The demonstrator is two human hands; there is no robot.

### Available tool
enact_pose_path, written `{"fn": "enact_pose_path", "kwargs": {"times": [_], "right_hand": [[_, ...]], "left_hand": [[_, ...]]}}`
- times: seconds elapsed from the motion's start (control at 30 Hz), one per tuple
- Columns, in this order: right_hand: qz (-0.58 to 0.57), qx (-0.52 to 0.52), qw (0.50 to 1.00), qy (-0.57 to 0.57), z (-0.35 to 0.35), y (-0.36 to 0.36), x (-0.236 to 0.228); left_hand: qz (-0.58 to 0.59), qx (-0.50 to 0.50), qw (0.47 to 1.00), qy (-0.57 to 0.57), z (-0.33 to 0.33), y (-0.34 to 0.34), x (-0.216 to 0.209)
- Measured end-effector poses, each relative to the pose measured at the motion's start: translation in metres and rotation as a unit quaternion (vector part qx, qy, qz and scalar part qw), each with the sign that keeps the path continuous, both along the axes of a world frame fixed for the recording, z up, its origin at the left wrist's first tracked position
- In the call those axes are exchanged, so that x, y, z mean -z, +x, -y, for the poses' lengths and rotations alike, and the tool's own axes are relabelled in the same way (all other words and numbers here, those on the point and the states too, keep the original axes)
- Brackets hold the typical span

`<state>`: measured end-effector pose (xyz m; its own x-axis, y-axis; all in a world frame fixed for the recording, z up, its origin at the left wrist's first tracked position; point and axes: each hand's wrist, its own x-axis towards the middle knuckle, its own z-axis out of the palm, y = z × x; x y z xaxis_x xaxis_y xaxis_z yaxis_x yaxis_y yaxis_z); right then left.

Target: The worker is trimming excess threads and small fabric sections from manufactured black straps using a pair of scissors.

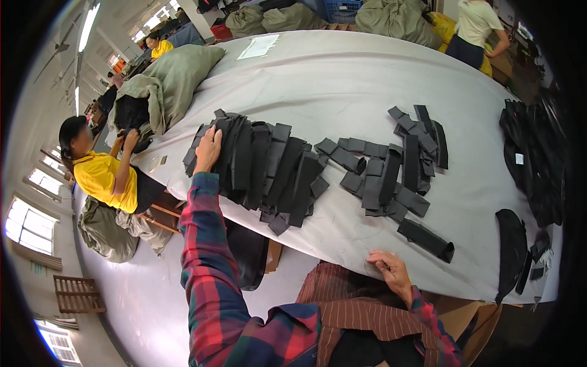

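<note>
A long overlapping row of black fabric strips (269, 165) lies on the white-covered table (318, 73). My left hand (208, 150) rests on the left end of this row, fingers stretched over the strips; its fingertips partly blend with the dark fabric. Right of the row is a looser heap of similar strips (391, 171), lying crosswise over one another. One folded strip (426, 240) sits apart, closer to the front edge. Just below it, my right hand (393, 275) is at the table edge with its fingers loosely bent and apart, nothing visible in them.
Black bundled goods (533, 159) and a curved black piece (511, 254) lie at the right end. A large green-grey sack (174, 82) stands at the far left, beside a co-worker in a yellow shirt (107, 180). Another person (476, 30) stands behind the table. A paper sheet (258, 46) lies far back.
</note>
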<state>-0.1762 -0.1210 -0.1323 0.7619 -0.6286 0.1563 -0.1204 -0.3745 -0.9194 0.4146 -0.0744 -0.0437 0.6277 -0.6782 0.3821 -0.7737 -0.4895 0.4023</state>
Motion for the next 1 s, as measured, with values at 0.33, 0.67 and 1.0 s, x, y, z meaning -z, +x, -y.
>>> {"fn": "enact_pose_path", "kwargs": {"times": [0.33, 0.67, 1.0], "right_hand": [[-0.071, 0.249, 0.959, -0.113, 0.048, -0.034, -0.045], [-0.262, 0.317, 0.881, -0.233, 0.037, -0.062, -0.02], [-0.187, 0.308, 0.897, -0.255, 0.049, -0.058, -0.035]], "left_hand": [[0.065, -0.012, 0.991, -0.12, -0.019, -0.038, -0.056], [-0.375, 0.653, 0.614, -0.235, -0.056, -0.345, -0.165], [-0.499, 0.638, 0.454, -0.37, -0.077, -0.468, -0.209]]}}
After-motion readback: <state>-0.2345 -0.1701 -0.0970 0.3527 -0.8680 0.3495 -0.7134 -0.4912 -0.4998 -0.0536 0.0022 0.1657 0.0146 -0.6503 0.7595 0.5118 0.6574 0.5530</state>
